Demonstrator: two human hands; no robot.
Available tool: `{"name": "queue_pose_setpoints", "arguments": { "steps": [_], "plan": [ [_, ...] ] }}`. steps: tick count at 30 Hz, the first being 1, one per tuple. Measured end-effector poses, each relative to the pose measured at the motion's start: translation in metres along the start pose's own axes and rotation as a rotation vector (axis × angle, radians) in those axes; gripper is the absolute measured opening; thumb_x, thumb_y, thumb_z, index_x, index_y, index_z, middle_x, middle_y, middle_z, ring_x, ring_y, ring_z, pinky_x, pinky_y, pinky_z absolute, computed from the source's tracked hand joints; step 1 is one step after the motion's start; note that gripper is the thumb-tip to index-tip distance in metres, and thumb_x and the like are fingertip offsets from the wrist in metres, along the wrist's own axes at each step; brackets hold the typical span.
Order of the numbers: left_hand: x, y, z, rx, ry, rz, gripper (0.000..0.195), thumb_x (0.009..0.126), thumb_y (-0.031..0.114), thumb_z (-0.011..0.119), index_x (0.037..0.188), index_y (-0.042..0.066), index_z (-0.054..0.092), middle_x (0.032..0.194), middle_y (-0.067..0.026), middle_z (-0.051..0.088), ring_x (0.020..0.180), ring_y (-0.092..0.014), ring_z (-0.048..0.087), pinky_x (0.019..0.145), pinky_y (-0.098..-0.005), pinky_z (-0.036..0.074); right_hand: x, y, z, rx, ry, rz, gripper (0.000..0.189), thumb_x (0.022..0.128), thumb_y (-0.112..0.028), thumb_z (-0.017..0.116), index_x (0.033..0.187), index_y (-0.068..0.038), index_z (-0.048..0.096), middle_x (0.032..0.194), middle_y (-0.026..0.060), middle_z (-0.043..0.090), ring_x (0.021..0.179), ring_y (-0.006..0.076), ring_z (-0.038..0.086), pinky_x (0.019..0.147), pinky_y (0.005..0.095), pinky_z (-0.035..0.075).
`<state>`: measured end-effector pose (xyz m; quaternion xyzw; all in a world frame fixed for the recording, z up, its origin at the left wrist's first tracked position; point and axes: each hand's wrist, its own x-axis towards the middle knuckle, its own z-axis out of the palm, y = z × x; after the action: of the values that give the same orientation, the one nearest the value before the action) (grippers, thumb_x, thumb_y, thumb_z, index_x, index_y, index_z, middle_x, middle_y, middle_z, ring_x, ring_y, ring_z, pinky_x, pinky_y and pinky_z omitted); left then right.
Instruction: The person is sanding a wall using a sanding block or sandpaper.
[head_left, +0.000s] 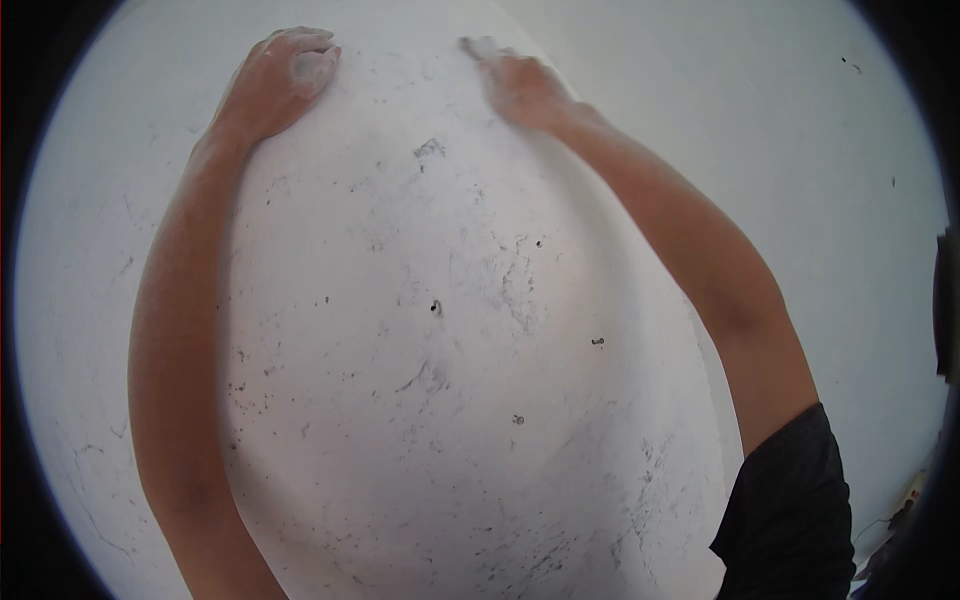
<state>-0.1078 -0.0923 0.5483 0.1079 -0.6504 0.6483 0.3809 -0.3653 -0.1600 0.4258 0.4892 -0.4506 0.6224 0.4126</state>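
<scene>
Both my arms reach up over a broad white surface, which looks like a wall and bears dark scuffs, specks and small holes. My left hand is at the upper left, dusted white, with its fingers curled against the surface. A pale patch shows between its thumb and fingers; whether that is something held or only white dust is unclear. My right hand is at the top, right of the middle, near an edge of the scuffed surface. Its fingers are blurred, and a pale greyish shape lies among them that I cannot make out.
A smoother pale surface adjoins on the right, with a few dark marks. A dark object juts in at the right rim. Low on the right, a thin cable runs beside some small dark items. A black sleeve covers my upper right arm.
</scene>
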Motion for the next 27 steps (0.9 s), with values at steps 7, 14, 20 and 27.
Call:
{"name": "queue_pose_setpoints", "arguments": {
  "steps": [7, 14, 20, 27],
  "plan": [
    [0.001, -0.006, 0.001, -0.019, 0.024, -0.028, 0.033, 0.093, 0.031, 0.057, 0.115, 0.009, 0.068, 0.122, -0.0115, 0.064, 0.117, -0.028, 0.056, 0.105, -0.0371, 0.040, 0.026, -0.009, -0.021, -0.034, -0.180, 0.115, 0.041, 0.100, -0.027, 0.034, 0.130, -0.007, 0.052, 0.107, 0.0209, 0.063, 0.092, 0.0306, 0.066, 0.087, 0.0431, 0.053],
    [0.005, -0.020, -0.003, 0.024, 0.081, -0.118, 0.035, 0.094, 0.036, 0.055, 0.116, 0.013, 0.068, 0.121, -0.0102, 0.065, 0.115, -0.028, 0.059, 0.102, -0.0372, 0.043, 0.013, -0.069, 0.012, 0.263, 0.191, -0.239, 0.048, 0.098, -0.039, 0.040, 0.109, 0.000, 0.064, 0.097, 0.0196, 0.067, 0.096, 0.0314, 0.064, 0.090, 0.0411, 0.049],
    [0.014, -0.011, 0.008, 0.045, 0.135, -0.104, 0.036, 0.095, 0.039, 0.053, 0.118, 0.017, 0.067, 0.121, -0.0086, 0.065, 0.116, -0.029, 0.059, 0.104, -0.0402, 0.042, 0.033, -0.018, -0.007, -0.044, -0.125, 0.232, 0.041, 0.099, -0.031, 0.035, 0.122, -0.008, 0.060, 0.117, 0.0197, 0.060, 0.113, 0.0338, 0.056, 0.112, 0.0502, 0.027],
    [-0.002, 0.007, 0.002, 0.063, 0.183, -0.151, 0.037, 0.092, 0.037, 0.054, 0.115, 0.011, 0.068, 0.114, -0.0105, 0.068, 0.108, -0.029, 0.064, 0.098, -0.0376, 0.047, -0.093, -0.004, -0.011, 0.279, 0.175, -0.362, 0.036, 0.098, -0.030, 0.044, 0.122, -0.008, 0.060, 0.129, 0.0109, 0.058, 0.116, 0.0340, 0.055, 0.102, 0.0504, 0.039]
  ]
}}
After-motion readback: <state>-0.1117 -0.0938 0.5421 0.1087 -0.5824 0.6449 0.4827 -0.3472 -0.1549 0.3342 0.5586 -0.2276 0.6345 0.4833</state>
